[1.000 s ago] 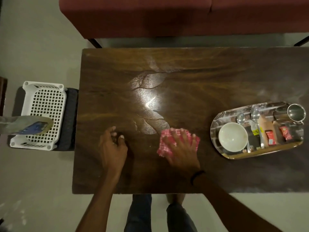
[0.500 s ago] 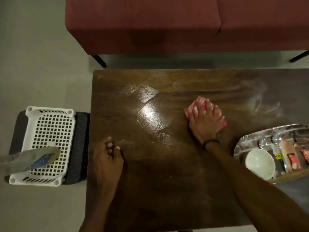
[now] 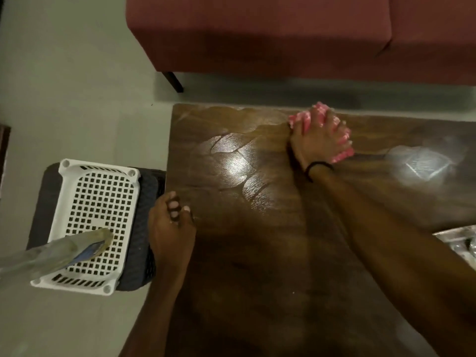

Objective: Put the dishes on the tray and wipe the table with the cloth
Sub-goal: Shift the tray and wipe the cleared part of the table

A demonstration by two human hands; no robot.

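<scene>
My right hand (image 3: 315,140) presses flat on the pink checked cloth (image 3: 301,119) near the far edge of the dark wooden table (image 3: 257,253). The cloth shows around and between my fingers. My left hand (image 3: 170,230) rests at the table's left edge with its fingers curled and nothing in it. Only a corner of the steel tray (image 3: 461,235) shows at the right border; the dishes on it are out of sight. Wet streaks shine on the tabletop left of the cloth.
A white perforated basket (image 3: 95,220) sits on a dark stool left of the table, with a blurred pale object (image 3: 51,256) in front of it. A red sofa (image 3: 283,34) stands behind the table, its dark leg (image 3: 173,81) near the table's far left corner.
My right hand has slid the cloth from the near middle of the table to the far edge. The view has shifted left, pushing the tray almost out of frame. My left hand stays put.
</scene>
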